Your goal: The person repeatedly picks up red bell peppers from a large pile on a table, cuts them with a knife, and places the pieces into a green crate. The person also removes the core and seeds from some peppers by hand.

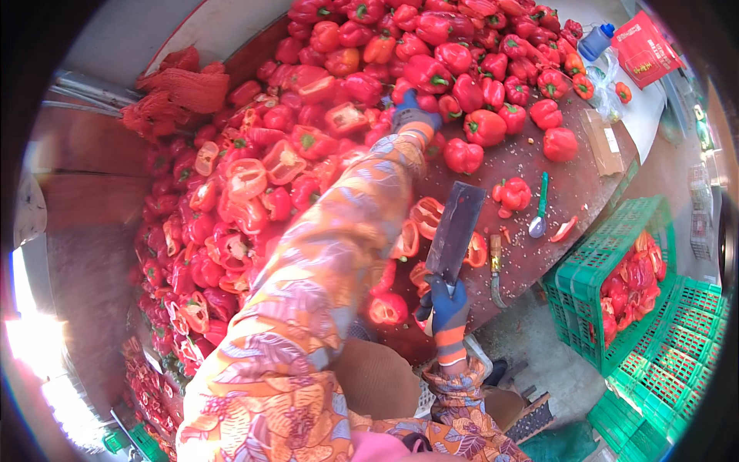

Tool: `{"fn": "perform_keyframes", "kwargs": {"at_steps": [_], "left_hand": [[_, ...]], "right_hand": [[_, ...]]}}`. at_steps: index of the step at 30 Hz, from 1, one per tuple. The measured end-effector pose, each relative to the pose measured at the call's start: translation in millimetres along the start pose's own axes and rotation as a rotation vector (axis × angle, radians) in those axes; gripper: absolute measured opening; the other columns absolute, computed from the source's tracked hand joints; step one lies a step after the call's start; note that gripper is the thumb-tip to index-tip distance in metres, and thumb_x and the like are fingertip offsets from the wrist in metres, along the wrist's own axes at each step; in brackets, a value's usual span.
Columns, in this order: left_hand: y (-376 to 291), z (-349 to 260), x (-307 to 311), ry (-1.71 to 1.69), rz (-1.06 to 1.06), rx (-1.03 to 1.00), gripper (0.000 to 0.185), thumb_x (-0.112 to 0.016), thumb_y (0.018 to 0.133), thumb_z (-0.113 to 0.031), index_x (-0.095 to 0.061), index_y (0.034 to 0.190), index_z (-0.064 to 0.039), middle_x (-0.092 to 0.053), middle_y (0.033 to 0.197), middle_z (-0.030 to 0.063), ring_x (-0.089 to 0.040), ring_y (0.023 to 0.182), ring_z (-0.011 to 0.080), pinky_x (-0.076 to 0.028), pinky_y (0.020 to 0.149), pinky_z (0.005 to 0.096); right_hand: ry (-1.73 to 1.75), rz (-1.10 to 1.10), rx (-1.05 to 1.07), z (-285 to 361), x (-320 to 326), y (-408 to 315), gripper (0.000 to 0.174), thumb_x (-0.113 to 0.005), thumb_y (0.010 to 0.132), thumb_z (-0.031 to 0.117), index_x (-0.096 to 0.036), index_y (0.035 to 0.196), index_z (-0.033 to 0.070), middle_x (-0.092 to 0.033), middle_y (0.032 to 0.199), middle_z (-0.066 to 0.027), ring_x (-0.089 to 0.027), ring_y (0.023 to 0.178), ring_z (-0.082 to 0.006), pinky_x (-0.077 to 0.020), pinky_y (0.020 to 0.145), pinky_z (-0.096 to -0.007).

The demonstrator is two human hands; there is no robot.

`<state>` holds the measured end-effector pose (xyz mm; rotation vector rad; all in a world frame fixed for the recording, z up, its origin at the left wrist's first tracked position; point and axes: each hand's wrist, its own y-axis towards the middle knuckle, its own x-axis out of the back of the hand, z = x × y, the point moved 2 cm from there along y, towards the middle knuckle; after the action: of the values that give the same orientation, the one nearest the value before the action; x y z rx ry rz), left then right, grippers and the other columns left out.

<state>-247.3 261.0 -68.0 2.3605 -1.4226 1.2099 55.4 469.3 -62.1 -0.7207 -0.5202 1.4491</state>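
My right hand (450, 306), in a blue and orange glove, grips the handle of a broad cleaver (456, 228) whose blade points away from me over the dark red tabletop. Stretched out to the far pile, my left hand (414, 112) touches whole red bell peppers (427, 72); its fingertips are partly hidden among them, so its hold is unclear. Cut pepper halves (427, 215) lie beside and partly under the blade. A large heap of peppers, many of them halved (245, 179), spreads at the left. One whole pepper (512, 193) sits right of the cleaver.
Right of the cleaver lie a green-handled spoon (541, 205) and a curved knife with a wooden handle (496, 263). A green plastic crate (589, 277) of cut peppers stands off the table's right edge. Red mesh netting (179, 92), a blue bottle (596, 41) and a red box (645, 51) are farther off.
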Motion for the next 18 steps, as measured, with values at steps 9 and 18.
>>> {"fn": "perform_keyframes", "kwargs": {"at_steps": [9, 18], "left_hand": [[3.1, 14.7, 108.1, -0.443, 0.261, -0.487, 0.065, -0.062, 0.083, -0.047, -0.044, 0.133, -0.011, -0.055, 0.127, 0.0079, -0.055, 0.111, 0.0202, -0.045, 0.088, 0.0337], [-22.9, -29.9, 77.5, 0.305, 0.139, -0.670, 0.066, -0.067, 0.076, -0.050, -0.051, 0.129, -0.015, -0.060, 0.118, 0.0174, -0.059, 0.107, 0.0343, -0.048, 0.090, 0.0411]], "right_hand": [[0.200, -0.104, 0.289, 113.1, -49.0, -11.2, 0.016, -0.058, 0.090, 0.020, -0.060, 0.098, 0.006, -0.058, 0.069, -0.0036, -0.052, 0.049, -0.0087, -0.0411, 0.046, -0.0236], [0.181, 0.227, -0.155, 3.4, -48.0, -22.3, 0.026, -0.061, 0.089, 0.017, -0.055, 0.109, 0.002, -0.057, 0.064, -0.0044, -0.053, 0.047, -0.0125, -0.0425, 0.039, -0.0283]]}}
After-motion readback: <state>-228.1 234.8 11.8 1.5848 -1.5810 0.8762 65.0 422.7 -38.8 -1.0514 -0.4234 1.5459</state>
